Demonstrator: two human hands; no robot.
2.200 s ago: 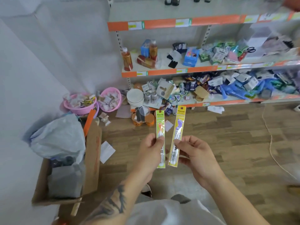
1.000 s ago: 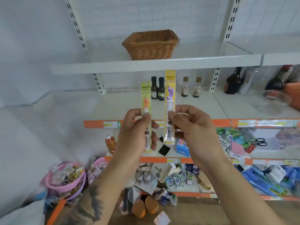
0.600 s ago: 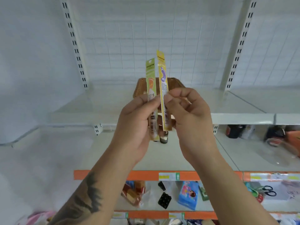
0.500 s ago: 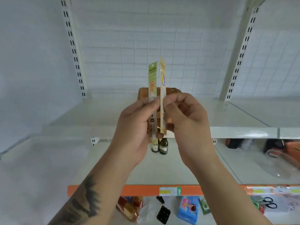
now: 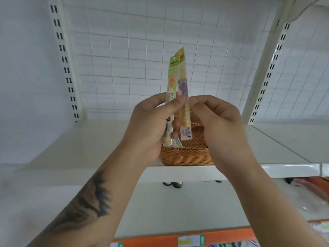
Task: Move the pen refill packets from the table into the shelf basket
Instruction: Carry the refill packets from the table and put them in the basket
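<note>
Two slim pen refill packets are shown upright over the woven wicker basket [image 5: 185,155], which stands at the front edge of the white metal upper shelf [image 5: 99,139].

Left: our left hand [image 5: 151,129] has its thumb and fingers curled round the green packet with an orange footprint motif [image 5: 172,81], pinching it near mid-length. Its lower end reaches down to the basket's near rim. Half a second earlier the two packets stood side by side with a gap between them; now the green one overlaps the front of its neighbour, so we judge that they are being gathered into one bundle.

Centre: the yellow packet with a purple footprint motif [image 5: 184,97] stands just behind and to the right of the green one, its printed lower end hanging over the basket's interior. A further packet end [image 5: 177,142] appears to lie already inside the basket, though we cannot tell this with certainty.

Right: our right hand [image 5: 220,129] has its fingers curled at the yellow packet's edge. It seems to pinch the packet, but the contact itself is hidden behind the left thumb.

Since a second ago the basket has passed from well above the hands to directly beneath the packets. We judge the carry complete; only lowering and letting go remain for this pair.
</note>
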